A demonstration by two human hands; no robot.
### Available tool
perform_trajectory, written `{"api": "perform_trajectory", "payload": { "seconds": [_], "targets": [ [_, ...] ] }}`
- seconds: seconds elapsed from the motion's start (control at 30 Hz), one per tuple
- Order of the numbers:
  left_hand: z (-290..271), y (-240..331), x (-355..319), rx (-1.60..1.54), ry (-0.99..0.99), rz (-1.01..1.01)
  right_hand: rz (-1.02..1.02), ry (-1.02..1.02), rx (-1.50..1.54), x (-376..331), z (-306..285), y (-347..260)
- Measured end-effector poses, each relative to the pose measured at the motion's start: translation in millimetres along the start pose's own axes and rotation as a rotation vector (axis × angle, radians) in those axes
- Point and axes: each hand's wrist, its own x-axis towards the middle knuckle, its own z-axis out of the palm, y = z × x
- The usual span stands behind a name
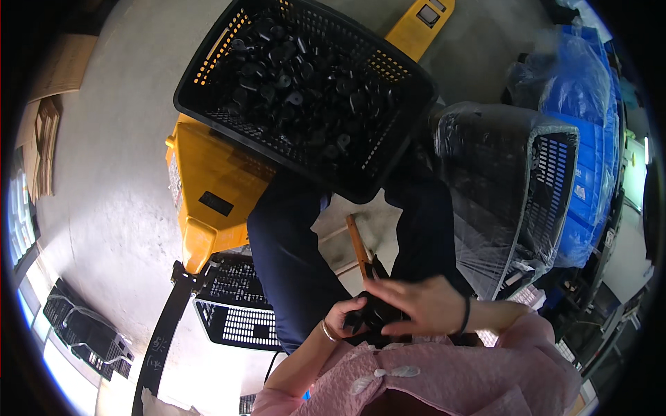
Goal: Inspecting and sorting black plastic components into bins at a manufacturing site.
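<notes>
Close to my lap, my left hand (343,319) is closed around dark black plastic parts (378,312), whose exact kind I cannot make out. My right hand (430,301) reaches across from the right over these parts, fingers stretched and thumb apart, slightly smeared by motion. What lies under its palm is hidden. Beyond my knees a large black perforated basket (201,114) is tilted in view, filled with many small black plastic parts (284,83), some rounded with holes. Between my legs an orange-brown wooden strip (357,243) points toward my hands.
The basket rests over a yellow pallet jack (222,180) with a black handle (158,347). To the right stand a film-wrapped black crate (479,173) and blue crates (586,173) under plastic. Another black crate (236,322) sits at lower left; cardboard (45,145) leans far left.
</notes>
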Motion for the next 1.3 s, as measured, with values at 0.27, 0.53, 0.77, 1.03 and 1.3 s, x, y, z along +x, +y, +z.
{"api": "perform_trajectory", "payload": {
  "seconds": [0.27, 0.53, 0.77, 1.03, 1.3],
  "targets": [
    [-4.3, 8.5, 19.1, 0.078, -0.021, -0.059, 0.45, 0.028, -0.217, 208.3, 5.8, 197.8],
    [8.5, 13.7, 26.7, 0.099, 0.138, 0.078, 0.714, 0.04, -0.382, 290.4, 82.3, 266.4],
    [7.7, 19.4, 30.8, 0.107, 0.094, 0.17, 0.333, 0.306, 0.379, 236.6, 21.7, 248.7],
    [-7.6, 6.4, -12.8, 0.29, 0.025, 0.275, -0.455, 0.066, 0.164, 46.9, -34.9, 22.7],
    [-0.7, -55.8, -41.6, 0.503, -0.12, 0.22, -0.456, 0.113, -0.151, -32.1, 50.5, -43.9]
  ]
}}
